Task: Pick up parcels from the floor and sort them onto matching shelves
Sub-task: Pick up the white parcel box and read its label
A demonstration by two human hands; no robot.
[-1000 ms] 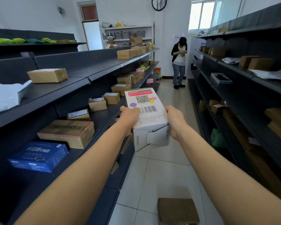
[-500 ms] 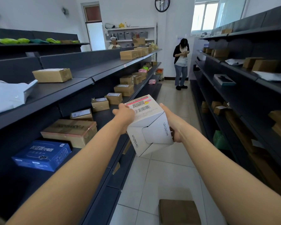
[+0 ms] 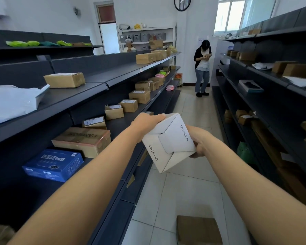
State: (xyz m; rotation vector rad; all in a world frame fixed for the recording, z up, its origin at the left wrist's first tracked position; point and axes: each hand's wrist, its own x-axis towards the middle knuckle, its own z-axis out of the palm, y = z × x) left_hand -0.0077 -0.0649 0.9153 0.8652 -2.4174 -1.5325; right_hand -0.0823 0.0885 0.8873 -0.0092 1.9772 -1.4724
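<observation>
I hold a white cardboard box in the aisle at chest height, its folded end flaps facing me with "12x12x21cm" printed on them. My left hand grips its upper left side. My right hand holds the right side, partly hidden behind the box. The label side faces away and is out of sight. A brown parcel lies on the tiled floor near my feet. Dark shelves run along my left, carrying brown boxes and a blue box.
A second dark shelf unit with several parcels lines the right. A person stands at the aisle's far end. Another person is behind the left shelves. A white plastic mailer lies on the left upper shelf.
I have tipped the box forward, so the barcode label that faced me has turned away and the end flaps show. Both hands stayed on it and sank slightly.
</observation>
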